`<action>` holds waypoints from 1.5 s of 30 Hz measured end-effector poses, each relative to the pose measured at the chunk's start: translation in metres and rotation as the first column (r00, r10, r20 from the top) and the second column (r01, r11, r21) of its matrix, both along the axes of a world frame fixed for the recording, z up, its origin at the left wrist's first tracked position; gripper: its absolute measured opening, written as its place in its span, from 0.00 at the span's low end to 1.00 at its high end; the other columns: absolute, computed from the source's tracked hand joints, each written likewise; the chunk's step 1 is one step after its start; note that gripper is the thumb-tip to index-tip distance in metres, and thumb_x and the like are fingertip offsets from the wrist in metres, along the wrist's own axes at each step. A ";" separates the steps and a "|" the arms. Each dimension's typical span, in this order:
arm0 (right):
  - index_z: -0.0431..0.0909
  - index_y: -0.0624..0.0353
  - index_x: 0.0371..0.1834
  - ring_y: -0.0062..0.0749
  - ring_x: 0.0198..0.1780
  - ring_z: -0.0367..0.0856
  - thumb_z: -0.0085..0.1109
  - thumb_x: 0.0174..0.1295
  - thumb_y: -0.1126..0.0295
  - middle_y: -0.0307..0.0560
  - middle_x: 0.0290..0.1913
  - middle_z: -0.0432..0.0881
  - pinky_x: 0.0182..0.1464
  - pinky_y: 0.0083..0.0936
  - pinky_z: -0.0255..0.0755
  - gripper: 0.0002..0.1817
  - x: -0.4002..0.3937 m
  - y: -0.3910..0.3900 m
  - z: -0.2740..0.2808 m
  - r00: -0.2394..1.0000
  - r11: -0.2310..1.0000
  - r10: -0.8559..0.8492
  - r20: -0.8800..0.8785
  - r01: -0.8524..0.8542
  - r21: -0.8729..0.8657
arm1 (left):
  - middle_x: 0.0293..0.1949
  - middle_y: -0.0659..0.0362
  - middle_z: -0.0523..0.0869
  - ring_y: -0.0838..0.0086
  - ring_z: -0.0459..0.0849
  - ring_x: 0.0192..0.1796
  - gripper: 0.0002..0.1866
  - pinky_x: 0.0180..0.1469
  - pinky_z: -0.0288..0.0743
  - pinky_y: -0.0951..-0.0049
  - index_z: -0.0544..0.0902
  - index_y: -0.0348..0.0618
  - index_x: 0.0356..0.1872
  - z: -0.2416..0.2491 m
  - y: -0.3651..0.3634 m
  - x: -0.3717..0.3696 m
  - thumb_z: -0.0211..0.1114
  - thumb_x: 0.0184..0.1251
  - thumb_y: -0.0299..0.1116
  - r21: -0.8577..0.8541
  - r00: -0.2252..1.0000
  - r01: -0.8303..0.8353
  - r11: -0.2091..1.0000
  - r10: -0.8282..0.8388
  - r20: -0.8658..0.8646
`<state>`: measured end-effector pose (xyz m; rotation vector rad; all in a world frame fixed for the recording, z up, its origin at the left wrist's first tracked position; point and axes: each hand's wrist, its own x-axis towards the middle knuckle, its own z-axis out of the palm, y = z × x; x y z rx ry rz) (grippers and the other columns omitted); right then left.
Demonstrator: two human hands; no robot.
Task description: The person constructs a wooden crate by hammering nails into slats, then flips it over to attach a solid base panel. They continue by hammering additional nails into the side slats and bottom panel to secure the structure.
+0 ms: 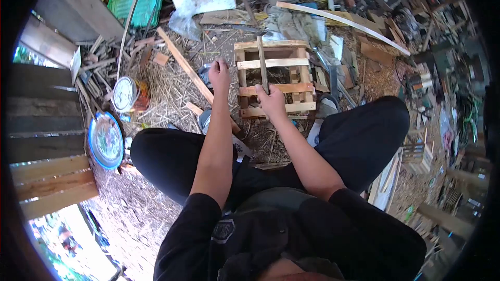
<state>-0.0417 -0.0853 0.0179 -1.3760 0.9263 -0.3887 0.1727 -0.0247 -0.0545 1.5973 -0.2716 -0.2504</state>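
A slatted wooden crate (pixel 276 63) rests on the littered ground in front of my knees. Held in my right hand (pixel 272 101), a narrow wooden strip (pixel 262 62) lies lengthwise across the crate's slats, with its far end past the far slat. My left hand (pixel 219 75) is raised to the left of the crate, apart from it, with the fingers curled; whatever they hold, if anything, is too small to make out. Below and left of that hand, a long board (pixel 183 63) lies slanting over straw.
A round lidded can (pixel 125 94) and a blue-rimmed basin (pixel 106 140) stand at the left. Wood scraps lie behind them. A long pale strip (pixel 344 22) crosses the clutter at the back right. Another slatted crate (pixel 416 157) sits at the right.
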 end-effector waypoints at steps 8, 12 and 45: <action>0.84 0.61 0.36 0.18 0.20 0.72 0.73 0.70 0.56 0.32 0.23 0.77 0.24 0.24 0.67 0.18 -0.034 -0.030 0.065 0.954 0.943 -0.234 0.186 0.269 -0.196 | 0.39 0.65 0.83 0.83 0.77 0.41 0.05 0.45 0.73 0.79 0.79 0.40 0.47 0.099 -0.038 -0.103 0.59 0.86 0.30 -0.206 0.872 0.490 0.847 -0.476 0.118; 0.84 0.60 0.35 0.17 0.22 0.72 0.74 0.69 0.58 0.32 0.24 0.77 0.25 0.25 0.67 0.16 -0.063 -0.042 0.086 0.922 0.931 -0.285 0.261 0.331 -0.152 | 0.39 0.65 0.82 0.83 0.77 0.41 0.05 0.45 0.74 0.79 0.80 0.38 0.47 0.125 -0.043 -0.137 0.60 0.85 0.29 -0.092 0.782 0.616 0.783 -0.593 0.191; 0.87 0.63 0.36 0.24 0.22 0.77 0.72 0.68 0.59 0.39 0.25 0.82 0.26 0.28 0.71 0.16 -0.120 -0.050 0.081 0.930 0.853 -0.366 0.016 0.342 -0.395 | 0.29 0.61 0.86 0.76 0.82 0.33 0.07 0.41 0.79 0.69 0.87 0.40 0.39 0.111 -0.072 -0.152 0.73 0.62 0.30 0.113 0.483 0.847 0.520 -0.840 0.247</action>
